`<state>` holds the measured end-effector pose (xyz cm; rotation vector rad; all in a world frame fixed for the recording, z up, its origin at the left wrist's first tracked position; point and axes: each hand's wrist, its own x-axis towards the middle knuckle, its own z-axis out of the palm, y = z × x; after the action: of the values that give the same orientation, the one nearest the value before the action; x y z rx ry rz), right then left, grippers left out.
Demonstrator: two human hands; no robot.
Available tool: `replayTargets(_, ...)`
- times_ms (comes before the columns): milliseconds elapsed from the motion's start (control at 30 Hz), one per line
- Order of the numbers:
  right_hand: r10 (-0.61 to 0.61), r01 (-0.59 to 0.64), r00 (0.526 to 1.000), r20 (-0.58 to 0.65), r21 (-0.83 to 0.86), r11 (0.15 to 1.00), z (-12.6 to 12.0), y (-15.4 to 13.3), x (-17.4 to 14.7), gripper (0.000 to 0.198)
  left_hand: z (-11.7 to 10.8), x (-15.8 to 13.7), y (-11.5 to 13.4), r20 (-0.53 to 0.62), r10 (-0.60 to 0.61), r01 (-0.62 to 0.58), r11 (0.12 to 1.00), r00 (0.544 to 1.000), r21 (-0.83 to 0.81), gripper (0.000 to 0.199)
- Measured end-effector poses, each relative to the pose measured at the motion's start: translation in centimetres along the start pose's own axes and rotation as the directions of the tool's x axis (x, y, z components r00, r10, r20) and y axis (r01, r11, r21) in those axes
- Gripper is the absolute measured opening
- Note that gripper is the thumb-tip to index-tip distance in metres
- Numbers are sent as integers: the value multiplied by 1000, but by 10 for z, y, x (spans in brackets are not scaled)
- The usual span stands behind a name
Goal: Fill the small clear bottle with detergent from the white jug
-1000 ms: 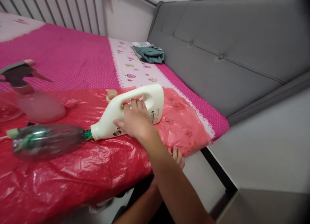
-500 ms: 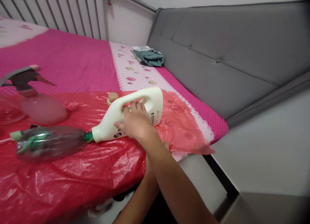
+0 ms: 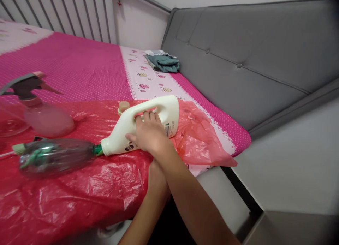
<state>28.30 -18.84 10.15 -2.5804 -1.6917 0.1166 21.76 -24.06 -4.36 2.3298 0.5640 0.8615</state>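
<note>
My right hand (image 3: 149,133) is closed around the handle side of a cream-coloured detergent jug (image 3: 169,107), which lies tilted on its side with its uncapped mouth to the left. That mouth meets or sits right beside the green end of a clear plastic bottle (image 3: 60,155) lying on the red plastic sheet (image 3: 100,188). My left hand (image 3: 157,172) passes beneath my right forearm, by the jug's lower side; its fingers are hidden. Behind the jug is a beige cap (image 3: 123,106).
A pink spray bottle (image 3: 49,119) with a grey trigger stands at the left. Folded green cloth (image 3: 165,62) lies further back on the pink bedspread (image 3: 87,68). The grey padded headboard (image 3: 251,54) rises at the right, and the bed's edge is near me.
My left hand has moved left and up under my right forearm, so its fingers no longer show. The plastic sheet's near edge has shifted slightly. My right hand stays on the jug.
</note>
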Motion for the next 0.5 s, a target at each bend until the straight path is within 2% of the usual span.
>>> replayTargets(133,-3,3,1000,-9,0,1000,1,1,1,74,-8,0,2,22,31,-34,987,999,156,26)
replayTargets(233,-14,14,1000,-20,-6,1000,3,3,1,74,-1,-6,1,68,143,-152,976,987,157,30)
replayTargets(367,-10,10,999,-32,-8,1000,5,2,1,71,8,-13,0,246,374,-400,915,894,60,48)
replayTargets(433,-6,6,1000,-30,-7,1000,6,2,1,71,9,-12,1,323,419,-460,886,849,59,50)
replayTargets(500,-8,8,1000,-20,-6,1000,5,1,2,71,7,-9,2,360,410,-474,873,838,111,48)
